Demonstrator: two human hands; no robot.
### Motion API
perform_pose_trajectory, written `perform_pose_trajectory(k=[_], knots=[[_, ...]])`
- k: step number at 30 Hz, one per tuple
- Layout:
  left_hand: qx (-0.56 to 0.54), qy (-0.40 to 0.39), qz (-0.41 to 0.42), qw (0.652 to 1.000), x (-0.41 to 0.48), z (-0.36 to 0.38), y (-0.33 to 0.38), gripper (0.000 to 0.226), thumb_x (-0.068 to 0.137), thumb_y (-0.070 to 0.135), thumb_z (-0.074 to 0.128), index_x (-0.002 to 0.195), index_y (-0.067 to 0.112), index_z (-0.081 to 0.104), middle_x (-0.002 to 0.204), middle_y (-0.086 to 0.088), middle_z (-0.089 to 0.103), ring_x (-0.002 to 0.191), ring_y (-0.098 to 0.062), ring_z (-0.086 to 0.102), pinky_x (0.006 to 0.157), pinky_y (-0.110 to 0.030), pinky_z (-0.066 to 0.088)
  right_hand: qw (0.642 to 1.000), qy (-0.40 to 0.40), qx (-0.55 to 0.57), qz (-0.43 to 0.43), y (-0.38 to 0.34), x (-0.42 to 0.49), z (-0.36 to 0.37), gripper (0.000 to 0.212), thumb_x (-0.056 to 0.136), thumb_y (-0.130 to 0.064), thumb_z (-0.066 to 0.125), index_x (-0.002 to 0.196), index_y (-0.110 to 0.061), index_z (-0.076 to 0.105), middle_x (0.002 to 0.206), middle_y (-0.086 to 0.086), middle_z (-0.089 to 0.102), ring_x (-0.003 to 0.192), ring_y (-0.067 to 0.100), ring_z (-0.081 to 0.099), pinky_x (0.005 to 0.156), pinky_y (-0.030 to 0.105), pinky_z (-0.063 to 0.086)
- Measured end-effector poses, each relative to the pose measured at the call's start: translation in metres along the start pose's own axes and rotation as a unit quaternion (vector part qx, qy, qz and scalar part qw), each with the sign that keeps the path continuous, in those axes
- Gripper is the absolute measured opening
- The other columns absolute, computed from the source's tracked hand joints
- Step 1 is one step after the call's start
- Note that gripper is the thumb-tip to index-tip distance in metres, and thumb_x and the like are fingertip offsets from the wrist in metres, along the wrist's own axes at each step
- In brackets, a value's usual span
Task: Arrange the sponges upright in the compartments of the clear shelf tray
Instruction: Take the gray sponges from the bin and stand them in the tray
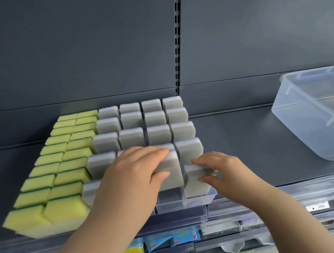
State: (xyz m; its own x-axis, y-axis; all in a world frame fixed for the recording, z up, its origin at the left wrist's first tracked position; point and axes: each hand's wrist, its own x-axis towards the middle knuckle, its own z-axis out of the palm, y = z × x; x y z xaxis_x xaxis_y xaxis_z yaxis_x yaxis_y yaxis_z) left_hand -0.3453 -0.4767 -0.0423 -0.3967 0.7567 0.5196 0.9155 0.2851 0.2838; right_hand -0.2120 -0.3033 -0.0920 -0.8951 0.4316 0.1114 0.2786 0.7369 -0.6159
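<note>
I'm working at the front of the clear shelf tray (183,205) with both hands. My left hand (132,174) grips a grey sponge (170,164) from above, with the fingers curled over its top edge and the thumb pressed on its near face. That sponge stands upright in the third grey column from the left. My right hand (226,173) pinches a second grey sponge (197,183) near its top, fingers above and thumb on the side, in the front right compartment just beside the first. Behind them the rows of grey sponges (156,132) stand upright, and yellow sponges (59,163) fill the left side. A clear tub (321,117) sits well apart on the right.

I judge the task nearly done, with the front row now being seated. The cell just ahead of the left sponge looks empty, but my left arm hides the cells further left. Next I'd press both sponges straight down to the tray floor, then let go gently so neither tips
</note>
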Motion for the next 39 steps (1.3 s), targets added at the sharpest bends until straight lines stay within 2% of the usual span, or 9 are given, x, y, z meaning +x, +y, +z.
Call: perform_pose_trajectory(k=[3, 6, 9, 13, 24, 33, 36, 39], knots=[[0.000, 0.002, 0.009, 1.000, 0.000, 0.010, 0.001, 0.040, 0.061, 0.024, 0.067, 0.100, 0.016, 0.073, 0.094, 0.006, 0.071, 0.094, -0.007, 0.048, 0.075, -0.020, 0.048, 1.000, -0.001, 0.003, 0.000, 0.001, 0.000, 0.000, 0.040, 0.083, -0.012, 0.067, 0.121, -0.022, 0.060, 0.108, -0.019, 0.050, 0.100, -0.002, 0.048, 0.086, -0.005, 0.026], [0.015, -0.003, 0.010, 1.000, 0.001, 0.015, 0.000, 0.039, 0.062, 0.024, 0.069, 0.100, 0.017, 0.073, 0.094, 0.006, 0.071, 0.093, -0.007, 0.052, 0.073, -0.024, 0.050, 1.000, -0.001, 0.003, -0.001, 0.001, 0.001, 0.000, 0.040, 0.083, -0.013, 0.067, 0.121, -0.022, 0.060, 0.109, -0.019, 0.050, 0.100, -0.002, 0.047, 0.086, -0.005, 0.026], [0.027, -0.014, 0.002, 1.000, 0.000, 0.016, -0.003, 0.043, 0.059, 0.014, 0.085, 0.100, 0.014, 0.073, 0.094, 0.002, 0.072, 0.089, -0.021, 0.066, 0.076, -0.034, 0.048, 1.000, -0.004, 0.006, 0.002, 0.002, 0.002, -0.001, 0.040, 0.083, -0.013, 0.067, 0.122, -0.023, 0.059, 0.108, -0.020, 0.049, 0.100, -0.003, 0.046, 0.085, -0.006, 0.025], [0.045, -0.030, -0.008, 0.999, 0.001, 0.017, -0.006, 0.050, 0.051, 0.010, 0.091, 0.098, 0.015, 0.074, 0.093, 0.001, 0.072, 0.086, -0.026, 0.069, 0.075, -0.031, 0.045, 1.000, -0.007, 0.005, 0.001, 0.003, 0.002, -0.001, 0.040, 0.084, -0.013, 0.067, 0.122, -0.023, 0.059, 0.109, -0.019, 0.050, 0.099, -0.003, 0.047, 0.084, -0.007, 0.024], [0.039, -0.066, 0.036, 0.996, -0.001, 0.038, -0.009, 0.053, 0.041, 0.017, 0.095, 0.090, 0.018, 0.075, 0.084, 0.009, 0.071, 0.075, -0.014, 0.068, 0.059, -0.026, 0.053, 1.000, -0.010, -0.002, 0.005, 0.002, 0.004, -0.002, 0.040, 0.082, -0.013, 0.068, 0.121, -0.022, 0.060, 0.108, -0.018, 0.051, 0.098, -0.002, 0.048, 0.084, -0.007, 0.025], [0.058, -0.101, 0.058, 0.991, -0.001, 0.060, -0.013, 0.039, 0.032, 0.017, 0.094, 0.062, 0.021, 0.069, 0.057, 0.011, 0.061, 0.056, -0.010, 0.060, 0.040, -0.020, 0.047, 1.000, -0.006, -0.009, 0.009, 0.001, 0.003, 0.001, 0.040, 0.082, -0.010, 0.068, 0.121, -0.020, 0.061, 0.110, -0.013, 0.053, 0.099, 0.000, 0.048, 0.084, -0.007, 0.025], [0.075, -0.107, 0.057, 0.990, -0.001, 0.061, -0.014, 0.038, 0.031, 0.020, 0.094, 0.061, 0.023, 0.069, 0.055, 0.011, 0.060, 0.054, -0.009, 0.060, 0.040, -0.020, 0.046, 1.000, -0.005, -0.015, 0.014, 0.000, 0.003, 0.002, 0.040, 0.083, -0.010, 0.067, 0.121, -0.018, 0.060, 0.115, -0.009, 0.056, 0.103, 0.005, 0.052, 0.085, -0.007, 0.024], [0.073, -0.100, 0.066, 0.990, -0.002, 0.066, -0.016, 0.036, 0.035, 0.014, 0.093, 0.063, 0.017, 0.069, 0.058, 0.007, 0.062, 0.056, -0.015, 0.061, 0.041, -0.025, 0.049, 0.999, 0.007, -0.029, 0.013, -0.002, 0.001, 0.005, 0.040, 0.084, -0.010, 0.065, 0.123, -0.016, 0.059, 0.121, -0.003, 0.057, 0.110, 0.012, 0.054, 0.087, -0.005, 0.024]])
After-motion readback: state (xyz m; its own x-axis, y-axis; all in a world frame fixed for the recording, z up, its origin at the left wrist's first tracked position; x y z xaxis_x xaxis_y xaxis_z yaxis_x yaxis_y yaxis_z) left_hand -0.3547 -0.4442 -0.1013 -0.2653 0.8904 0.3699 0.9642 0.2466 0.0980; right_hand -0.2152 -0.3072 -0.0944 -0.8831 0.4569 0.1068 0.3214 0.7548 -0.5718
